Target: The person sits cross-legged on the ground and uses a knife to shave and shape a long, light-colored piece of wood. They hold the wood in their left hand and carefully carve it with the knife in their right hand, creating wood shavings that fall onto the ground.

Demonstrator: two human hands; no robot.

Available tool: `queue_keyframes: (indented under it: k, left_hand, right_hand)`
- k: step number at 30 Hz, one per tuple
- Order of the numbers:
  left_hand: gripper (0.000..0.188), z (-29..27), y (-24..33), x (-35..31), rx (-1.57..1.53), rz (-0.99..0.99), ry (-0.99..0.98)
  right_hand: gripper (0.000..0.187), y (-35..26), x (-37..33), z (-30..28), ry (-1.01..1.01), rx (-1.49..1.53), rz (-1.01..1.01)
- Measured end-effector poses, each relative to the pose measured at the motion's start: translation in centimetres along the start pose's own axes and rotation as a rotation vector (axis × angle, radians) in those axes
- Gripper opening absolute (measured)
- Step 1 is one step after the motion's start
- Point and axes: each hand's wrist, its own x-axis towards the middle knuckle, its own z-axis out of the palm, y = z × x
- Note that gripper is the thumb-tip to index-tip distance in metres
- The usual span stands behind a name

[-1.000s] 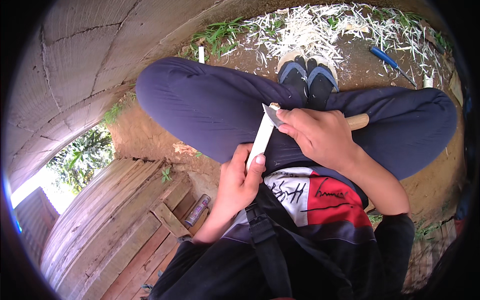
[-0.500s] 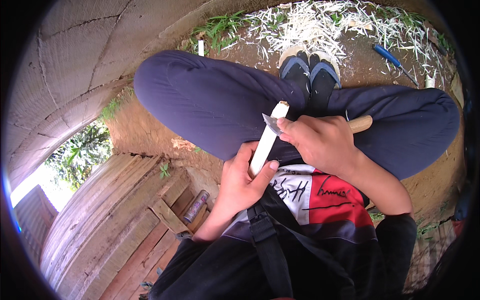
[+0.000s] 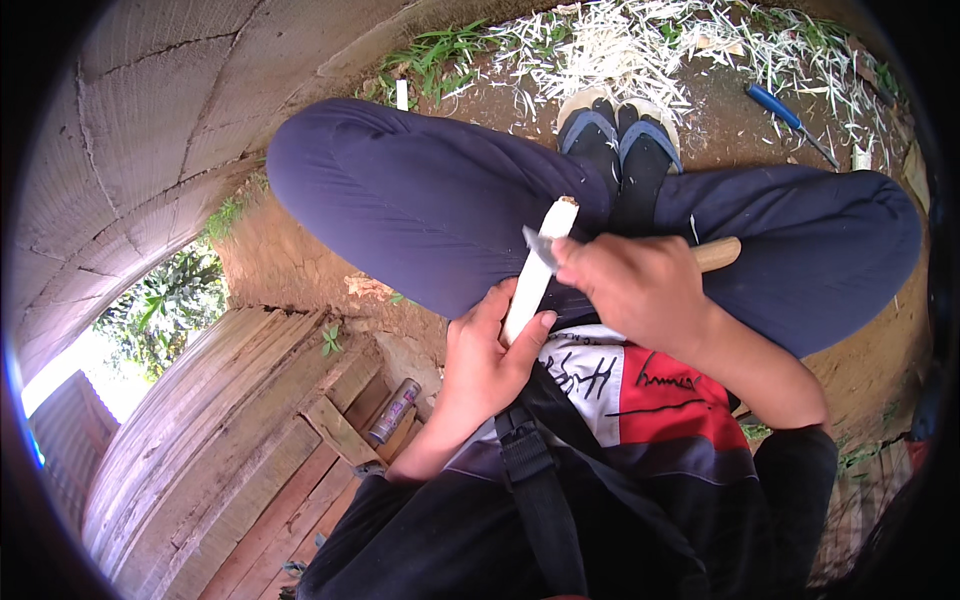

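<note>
Strip (image 3: 531, 284), white, slanted from left hand (image 3: 488, 358), fingers curled round near end; right hand (image 3: 637, 287) fingers closed round knife (image 3: 718, 254), blade (image 3: 539, 249) across strip. Shavings (image 3: 620, 60) littered far edge of ground (image 3: 728, 148).

The bare left hand (image 3: 487, 355) clasps the flat white wooden strip (image 3: 527, 297), the bare right hand (image 3: 640, 290) curled to its right.

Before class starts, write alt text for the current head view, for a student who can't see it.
The left hand grips a pale strip while the right hand holds a wooden-handled knife, its blade across the strip. Beyond the sandals, pale shavings and a blue-handled tool lie on brown ground.
</note>
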Motion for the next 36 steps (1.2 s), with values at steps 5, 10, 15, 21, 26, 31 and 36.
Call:
queue_keyframes:
  k: [5,10,15,21,26,31,36]
  left_hand:
    - [0.032,0.1,-0.1,0.0,0.022,0.058,0.03]
    - [0.032,0.2,-0.2,0.0,0.022,0.014,0.025]
    - [0.032,-0.1,-0.9,0.1,-0.078,-0.074,-0.045]
    - [0.04,-3.8,-0.3,2.3,-0.645,-0.228,-0.476]
    - [0.038,-4.6,3.2,8.0,-0.94,-0.153,-0.453]
    - [0.025,-5.2,6.6,15.2,-1.06,0.106,-0.327]
    - [0.023,-3.6,6.6,15.4,-0.954,0.135,-0.103]
  right_hand:
    - [0.024,-0.4,-1.1,0.2,-0.031,-0.054,-0.034]
    - [0.017,-0.9,-0.3,-0.5,-0.043,-0.004,0.016]
    - [0.021,-0.7,-0.8,0.7,0.029,0.081,0.051]
    - [0.017,-0.8,0.3,-0.3,0.191,0.12,0.125]
    - [0.035,0.7,3.6,-3.7,0.524,0.78,0.595]
    - [0.043,1.9,5.1,-7.0,0.573,0.831,0.585]
    - [0.024,4.3,5.6,-6.4,0.481,-0.065,0.048]
